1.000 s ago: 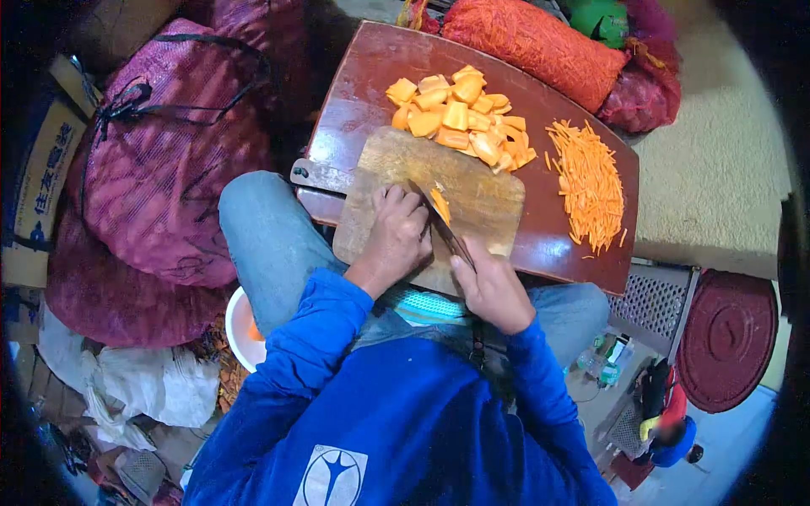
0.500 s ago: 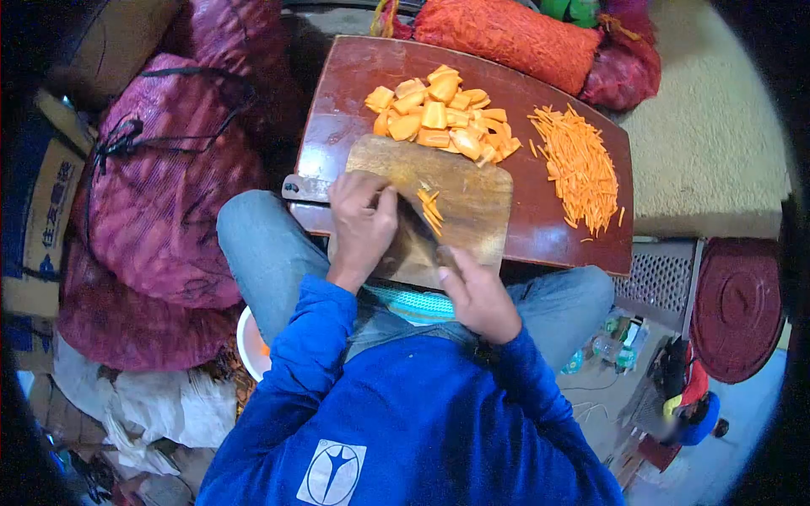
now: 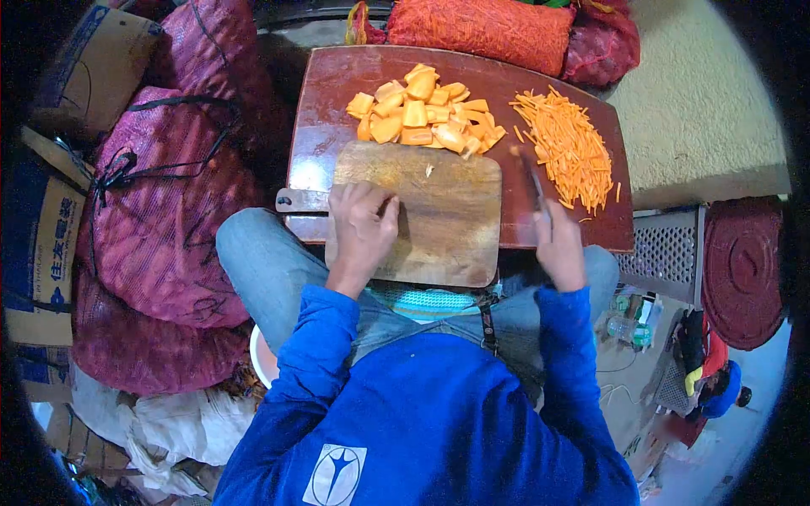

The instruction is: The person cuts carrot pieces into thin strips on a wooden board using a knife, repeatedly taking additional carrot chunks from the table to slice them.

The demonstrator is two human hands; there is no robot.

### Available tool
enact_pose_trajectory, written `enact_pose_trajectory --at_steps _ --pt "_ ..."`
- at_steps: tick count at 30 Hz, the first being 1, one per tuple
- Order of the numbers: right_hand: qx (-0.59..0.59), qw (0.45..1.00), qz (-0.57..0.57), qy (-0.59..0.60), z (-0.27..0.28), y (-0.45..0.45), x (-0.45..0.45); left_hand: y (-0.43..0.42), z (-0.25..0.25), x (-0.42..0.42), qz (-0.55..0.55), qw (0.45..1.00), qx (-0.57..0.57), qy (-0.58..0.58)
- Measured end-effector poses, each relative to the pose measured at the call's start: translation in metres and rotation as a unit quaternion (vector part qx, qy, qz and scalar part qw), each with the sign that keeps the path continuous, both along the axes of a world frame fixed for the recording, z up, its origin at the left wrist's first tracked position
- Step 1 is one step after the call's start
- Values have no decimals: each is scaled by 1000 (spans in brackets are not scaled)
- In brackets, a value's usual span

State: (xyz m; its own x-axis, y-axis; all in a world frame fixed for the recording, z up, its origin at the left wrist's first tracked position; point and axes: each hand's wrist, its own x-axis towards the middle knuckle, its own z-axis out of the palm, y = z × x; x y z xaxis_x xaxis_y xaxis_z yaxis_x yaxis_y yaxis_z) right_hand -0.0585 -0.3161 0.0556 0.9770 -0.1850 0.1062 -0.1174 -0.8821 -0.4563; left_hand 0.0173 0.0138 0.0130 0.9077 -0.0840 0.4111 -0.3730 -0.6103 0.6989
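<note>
A wooden cutting board point(image 3: 447, 207) lies at the near edge of a red-brown table, with a tiny orange scrap on it. My left hand point(image 3: 363, 226) rests closed on the board's left side, fingers curled; anything beneath them is hidden. A flat, pale strip with a hole in its end point(image 3: 302, 200) juts out left of that hand. In my right hand point(image 3: 558, 244) is a knife point(image 3: 537, 181), held off the board's right side, its blade beside a pile of thin carrot strips point(image 3: 569, 152). Thick carrot chunks point(image 3: 422, 114) are heaped behind the board.
Behind the table point(image 3: 325, 93) lies a red mesh sack of orange shreds point(image 3: 481, 34). Purple mesh sacks point(image 3: 169, 219) and cardboard boxes point(image 3: 59, 236) stack up on the left. A white bowl point(image 3: 264, 358) sits by my left leg. At right are a pale ledge point(image 3: 709, 101) and a dark-red lid point(image 3: 742, 274).
My right hand has moved the knife rightward from the board to beside the strip pile. The few cut strips have gone from the board. My left hand stays on the board.
</note>
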Motion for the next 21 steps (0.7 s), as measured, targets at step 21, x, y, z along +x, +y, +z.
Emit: enact_pose_trajectory --at_steps 21 --pt "93 967 192 139 19 83 -26 -19 5 27 -86 990 103 -34"
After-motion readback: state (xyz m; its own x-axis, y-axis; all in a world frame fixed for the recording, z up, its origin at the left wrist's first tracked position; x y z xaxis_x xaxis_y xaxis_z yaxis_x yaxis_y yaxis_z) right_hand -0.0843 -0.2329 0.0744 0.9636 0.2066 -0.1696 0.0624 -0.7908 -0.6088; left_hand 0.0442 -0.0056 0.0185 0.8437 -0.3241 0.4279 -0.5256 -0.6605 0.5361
